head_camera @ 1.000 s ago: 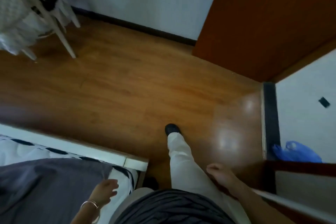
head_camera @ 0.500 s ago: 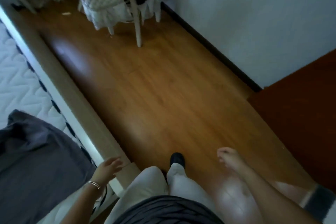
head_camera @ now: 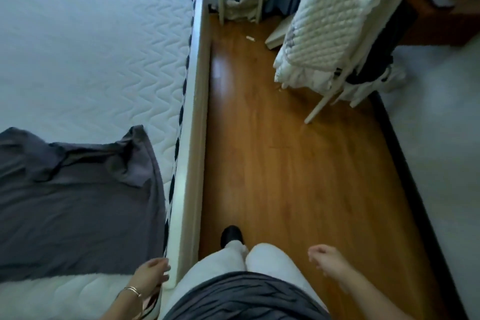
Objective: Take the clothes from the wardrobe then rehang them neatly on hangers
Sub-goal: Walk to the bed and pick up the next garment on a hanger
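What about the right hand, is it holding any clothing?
No, the right hand hangs empty over the wooden floor, fingers loosely curled.

**Grey shirt down flat on the bed**

And there it is: the dark grey soft-fabric shirt [head_camera: 78, 210], spread out on the near end of the white quilted mattress [head_camera: 91, 47]. The body lies smooth and flat. The top is rumpled, with one short sleeve folded over on itself at the upper right (creased, with a dark fold running across). Its right edge runs right along the mattress's patterned border, its bottom hem lies straight, and the left part is cut off by the frame.
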{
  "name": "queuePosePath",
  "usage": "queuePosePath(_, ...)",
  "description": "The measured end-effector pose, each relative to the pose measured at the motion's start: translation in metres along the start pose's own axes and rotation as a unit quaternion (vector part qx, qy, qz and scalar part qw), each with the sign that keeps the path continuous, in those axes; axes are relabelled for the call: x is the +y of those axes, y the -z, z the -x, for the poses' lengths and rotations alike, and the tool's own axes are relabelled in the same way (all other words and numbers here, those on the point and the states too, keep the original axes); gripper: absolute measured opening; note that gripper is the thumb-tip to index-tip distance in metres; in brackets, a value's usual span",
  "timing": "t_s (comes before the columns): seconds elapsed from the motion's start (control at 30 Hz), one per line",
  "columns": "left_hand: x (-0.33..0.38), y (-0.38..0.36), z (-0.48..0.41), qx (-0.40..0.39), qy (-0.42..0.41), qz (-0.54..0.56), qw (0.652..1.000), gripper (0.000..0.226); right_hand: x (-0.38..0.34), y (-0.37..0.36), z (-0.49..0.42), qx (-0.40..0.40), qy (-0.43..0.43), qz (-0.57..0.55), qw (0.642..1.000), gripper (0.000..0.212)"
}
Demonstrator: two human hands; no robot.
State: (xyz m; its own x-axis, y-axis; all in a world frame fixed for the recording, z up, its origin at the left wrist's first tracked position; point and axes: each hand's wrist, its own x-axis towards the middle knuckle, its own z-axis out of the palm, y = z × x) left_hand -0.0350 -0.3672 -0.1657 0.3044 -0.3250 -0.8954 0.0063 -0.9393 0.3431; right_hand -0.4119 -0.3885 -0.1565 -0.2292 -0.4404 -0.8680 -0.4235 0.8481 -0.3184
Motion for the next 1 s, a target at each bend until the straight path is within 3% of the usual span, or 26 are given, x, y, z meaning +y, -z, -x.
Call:
queuePosePath(0.23,0.068,-0.010,-0.018,0.025,0.013,0.157,0.987,0.013,-0.128,0.028,-0.071,-0.016,0.051,0.135,0.989,0.022)
queuePosePath(0.43,0.080,-0.022,-0.043,0.134,0.113,0.307,0.935,0.016,-0.278,0.046,-0.143,-0.066,0.124,0.267,0.953,0.027)
queuePosePath(0.6,0.114,-0.067,-0.031,0.146,0.176,0.385,0.894,0.015,-0.406,0.054,-0.171,-0.067,0.205,0.349,0.912,0.027)
queuePosePath(0.73,0.134,-0.084,-0.019,0.177,0.171,0.428,0.870,0.016,-0.478,0.029,-0.182,-0.094,0.229,0.450,0.858,0.031)
queuePosePath(0.8,0.126,-0.084,-0.011,0.189,0.180,0.478,0.838,0.017,-0.505,-0.007,-0.184,-0.121,0.254,0.506,0.815,0.033)
queuePosePath(1.0,0.102,-0.068,0.002,0.252,0.205,0.532,0.782,0.025,-0.535,-0.111,-0.149,-0.206,0.304,0.556,0.746,0.030)
